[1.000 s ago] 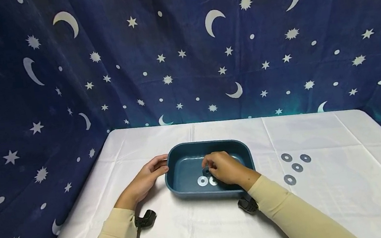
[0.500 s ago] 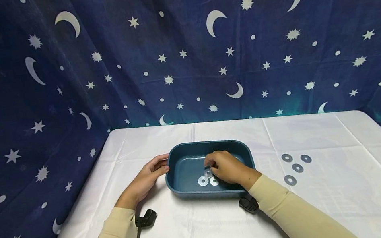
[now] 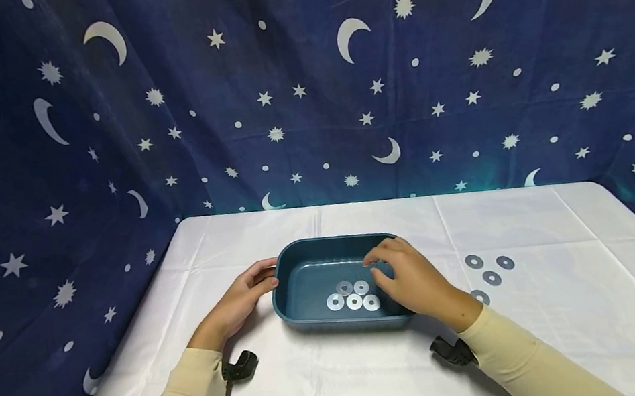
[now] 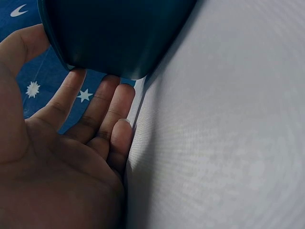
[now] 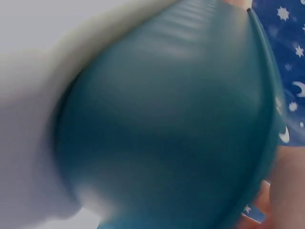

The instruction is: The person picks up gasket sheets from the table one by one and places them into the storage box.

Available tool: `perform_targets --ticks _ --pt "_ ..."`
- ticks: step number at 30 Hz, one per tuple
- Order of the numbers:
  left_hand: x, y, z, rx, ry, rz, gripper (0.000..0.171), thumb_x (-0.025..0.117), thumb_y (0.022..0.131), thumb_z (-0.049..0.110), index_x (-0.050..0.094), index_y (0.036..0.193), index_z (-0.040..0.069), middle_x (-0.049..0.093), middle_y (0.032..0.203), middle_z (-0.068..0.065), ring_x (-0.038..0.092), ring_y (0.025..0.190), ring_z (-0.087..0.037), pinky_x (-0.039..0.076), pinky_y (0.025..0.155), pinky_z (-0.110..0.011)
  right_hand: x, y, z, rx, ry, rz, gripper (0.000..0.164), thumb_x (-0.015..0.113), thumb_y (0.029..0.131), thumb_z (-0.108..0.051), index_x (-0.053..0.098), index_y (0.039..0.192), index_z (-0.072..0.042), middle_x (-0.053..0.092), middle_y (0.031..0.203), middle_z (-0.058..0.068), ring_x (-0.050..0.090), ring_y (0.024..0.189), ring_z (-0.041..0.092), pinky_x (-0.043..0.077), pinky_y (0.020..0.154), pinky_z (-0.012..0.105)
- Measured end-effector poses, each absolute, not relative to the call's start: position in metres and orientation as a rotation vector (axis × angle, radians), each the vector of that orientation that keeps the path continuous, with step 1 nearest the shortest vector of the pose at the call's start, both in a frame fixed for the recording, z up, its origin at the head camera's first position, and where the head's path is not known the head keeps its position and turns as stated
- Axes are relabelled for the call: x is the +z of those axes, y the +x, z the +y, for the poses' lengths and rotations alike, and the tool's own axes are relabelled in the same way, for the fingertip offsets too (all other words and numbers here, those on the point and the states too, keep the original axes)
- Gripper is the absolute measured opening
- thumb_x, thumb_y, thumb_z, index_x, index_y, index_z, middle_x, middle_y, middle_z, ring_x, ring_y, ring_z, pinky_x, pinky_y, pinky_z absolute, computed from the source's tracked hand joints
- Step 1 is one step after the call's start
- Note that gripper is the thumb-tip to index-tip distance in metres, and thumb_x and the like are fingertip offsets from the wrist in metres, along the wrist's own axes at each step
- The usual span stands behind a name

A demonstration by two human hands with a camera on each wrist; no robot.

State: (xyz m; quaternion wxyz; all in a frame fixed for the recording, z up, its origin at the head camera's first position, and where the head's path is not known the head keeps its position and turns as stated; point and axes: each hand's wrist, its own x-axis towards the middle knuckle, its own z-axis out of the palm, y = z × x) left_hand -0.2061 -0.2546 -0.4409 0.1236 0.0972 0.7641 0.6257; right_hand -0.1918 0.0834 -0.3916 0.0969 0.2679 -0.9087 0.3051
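A dark teal rectangular tub [image 3: 306, 287] stands on the white-covered table in the head view. Several flat silver washers [image 3: 355, 307] lie grouped on its floor towards the front. My left hand [image 3: 242, 300] rests against the tub's left end, and the left wrist view shows its thumb and fingertips touching the tub wall [image 4: 119, 38] from outside. Over the tub's right end, my right hand [image 3: 417, 279] holds nothing, its thumb and forefinger apart. In the right wrist view the tub's outer wall [image 5: 167, 109] fills most of the picture, blurred.
More grey washers [image 3: 488, 276] lie on the table to the right of the tub; the right wrist partly covers the nearest. Behind the table hangs a dark blue curtain [image 3: 322, 143] with moons and stars. A black wrist camera [image 3: 452, 351] sits under the right sleeve.
My right hand has let go of a washer among the others in the tub and moved right, towards the tub's right end. My left hand stays in place.
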Motion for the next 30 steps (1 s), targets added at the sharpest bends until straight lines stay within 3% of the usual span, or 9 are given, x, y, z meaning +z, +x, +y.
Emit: perform_targets --ticks 7,14,20,25,30 --pt "-0.441 -0.206 -0.255 1.823 0.276 2.236 0.054 0.06 0.101 0.023 0.042 0.148 0.005 0.05 0.145 -0.021 0.051 0.126 -0.013 0.042 0.103 -0.02 -0.389 -0.191 0.118 0.893 0.65 -2.632 0.014 0.07 0.09 -0.007 0.073 0.103 -0.011 0.065 0.101 0.003 0.055 0.098 0.022 0.047 0.081 0.041" --pt "-0.445 -0.205 -0.253 1.805 0.263 2.241 0.054 0.061 0.101 0.025 0.043 0.148 0.006 0.051 0.144 -0.02 0.051 0.127 -0.016 0.033 0.116 -0.041 -0.401 -0.192 0.15 0.843 0.562 -2.645 0.014 0.069 0.09 -0.005 0.073 0.102 -0.011 0.061 0.088 0.002 0.056 0.087 0.022 0.045 0.073 0.037" --pt "-0.445 -0.204 -0.251 1.805 0.275 2.24 0.054 0.06 0.101 0.023 0.043 0.148 0.005 0.052 0.144 -0.021 0.051 0.128 -0.017 0.036 0.112 -0.031 -0.408 -0.193 0.174 0.831 0.512 -2.663 0.014 0.068 0.09 -0.006 0.073 0.103 -0.01 0.058 0.082 0.001 0.053 0.08 0.02 0.043 0.069 0.034" --pt "-0.446 -0.203 -0.251 1.792 0.275 2.246 0.055 0.06 0.101 0.025 0.042 0.149 0.005 0.051 0.144 -0.02 0.05 0.129 -0.018 0.03 0.117 -0.045 -0.405 -0.195 0.191 0.829 0.485 -2.668 0.016 0.068 0.09 -0.005 0.072 0.106 -0.007 0.059 0.082 0.003 0.055 0.079 0.02 0.045 0.069 0.035" --pt "-0.445 -0.203 -0.256 1.791 0.293 2.26 0.056 0.06 0.101 0.026 0.041 0.149 0.004 0.05 0.145 -0.02 0.051 0.127 -0.014 0.037 0.11 -0.026 -0.401 -0.203 0.206 0.812 0.427 -2.726 0.018 0.067 0.092 -0.008 0.071 0.11 -0.005 0.06 0.084 0.006 0.054 0.078 0.02 0.044 0.067 0.035"
